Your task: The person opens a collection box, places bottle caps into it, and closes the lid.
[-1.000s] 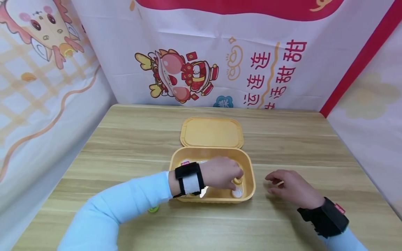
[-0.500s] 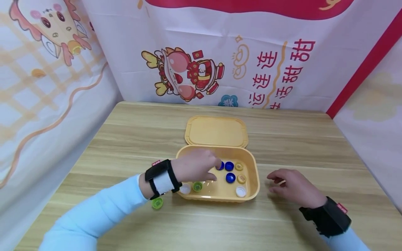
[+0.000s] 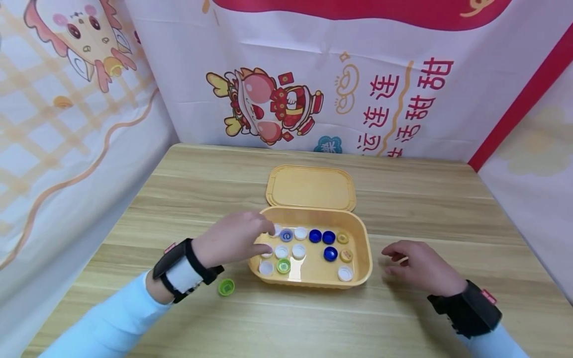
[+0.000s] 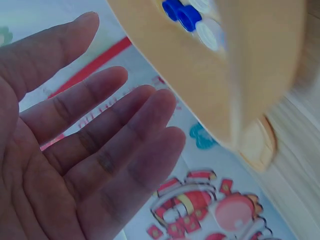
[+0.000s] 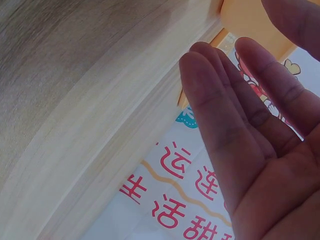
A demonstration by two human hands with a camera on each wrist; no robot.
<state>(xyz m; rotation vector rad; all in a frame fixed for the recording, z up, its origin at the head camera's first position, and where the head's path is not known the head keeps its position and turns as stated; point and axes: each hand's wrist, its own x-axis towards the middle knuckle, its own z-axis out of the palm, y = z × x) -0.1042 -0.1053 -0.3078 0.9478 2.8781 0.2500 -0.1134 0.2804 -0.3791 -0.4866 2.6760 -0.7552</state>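
Note:
A yellow plastic box (image 3: 313,284) holds several bottle caps. White caps (image 3: 299,251) and a green cap (image 3: 283,266) lie in its left half, blue caps (image 3: 330,254) and yellow caps (image 3: 346,255) in its right half. Over the box's left rim is my left hand (image 3: 235,238), fingers relaxed and apart; the left wrist view shows nothing in its palm. Another green cap (image 3: 226,287) lies on the table below that hand. My right hand (image 3: 421,266) stays to the right of the box, loosely bent and holding nothing.
Behind the box lies its yellow lid (image 3: 311,188), flat on the wooden table (image 3: 429,199). Printed cloth (image 3: 268,44) hangs along the table's back and sides.
My left hand has moved left from the box's right end to its left rim, uncovering the caps inside. The view has shifted slightly. My right hand has stayed beside the box.

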